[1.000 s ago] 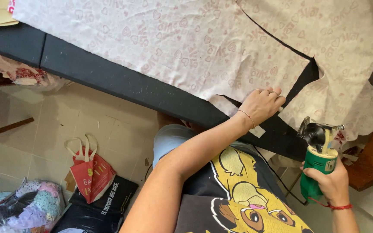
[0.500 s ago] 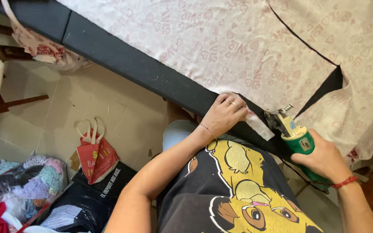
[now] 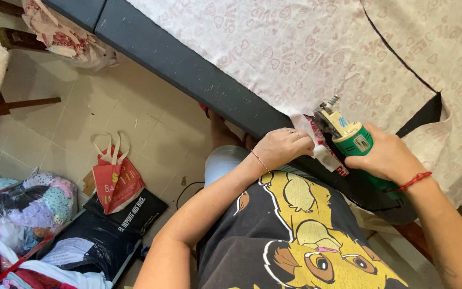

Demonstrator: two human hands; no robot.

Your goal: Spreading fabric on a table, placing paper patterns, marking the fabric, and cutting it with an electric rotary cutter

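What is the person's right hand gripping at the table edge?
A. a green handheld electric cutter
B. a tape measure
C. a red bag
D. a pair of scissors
A: the right hand wraps around a green handheld cutter set at the edge of the patterned fabric, while the left hand presses the fabric beside it.

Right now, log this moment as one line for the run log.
left hand: pressing patterned fabric at table edge | right hand: gripping green electric cutter, blade at fabric edge | floor: red bag
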